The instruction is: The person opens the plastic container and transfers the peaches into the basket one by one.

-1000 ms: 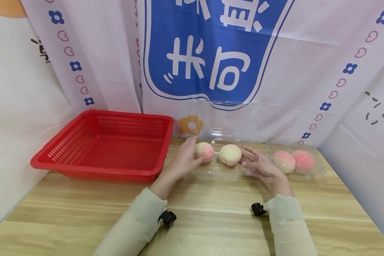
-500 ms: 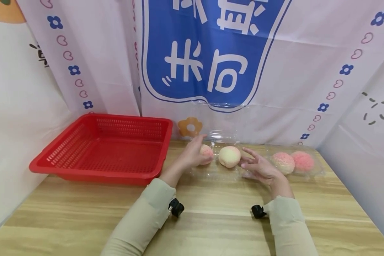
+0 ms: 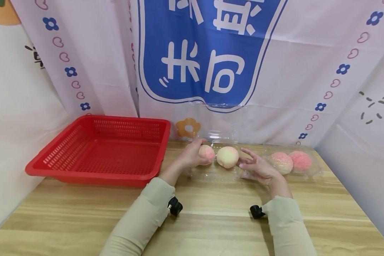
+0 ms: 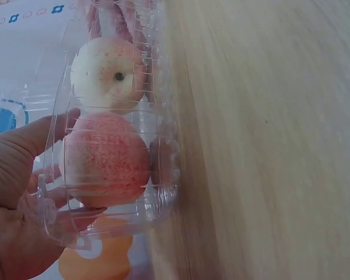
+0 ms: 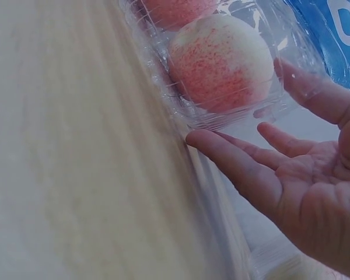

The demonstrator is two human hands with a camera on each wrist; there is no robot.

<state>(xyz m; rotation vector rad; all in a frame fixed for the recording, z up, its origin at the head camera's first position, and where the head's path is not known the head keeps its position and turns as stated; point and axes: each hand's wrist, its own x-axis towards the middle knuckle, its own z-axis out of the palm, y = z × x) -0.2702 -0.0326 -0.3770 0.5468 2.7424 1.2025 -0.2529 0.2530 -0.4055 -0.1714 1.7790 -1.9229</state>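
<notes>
A clear plastic clamshell box (image 3: 211, 175) lies on the table with its lid raised at the back. Two pink and cream peaches sit in it: the left peach (image 3: 206, 153) and the right peach (image 3: 227, 157). My left hand (image 3: 192, 154) reaches in from the left and holds the left peach, its fingers around it in the left wrist view, partly seen through the plastic. At the box's right end is my right hand (image 3: 257, 167), its fingers spread and fairly straight. In the right wrist view its fingertips (image 5: 199, 139) are right at the plastic wall beside the right peach.
A red perforated basket (image 3: 97, 177) stands on the left of the wooden table (image 3: 217, 227). To the right, a second clear box (image 3: 318, 170) holds two more peaches (image 3: 281, 163). A printed cloth (image 3: 275, 117) hangs behind the table.
My left hand has moved right, closer around the left peach, which now shows between fingers and thumb. The right hand stays at the box's right end. The view has shifted slightly.
</notes>
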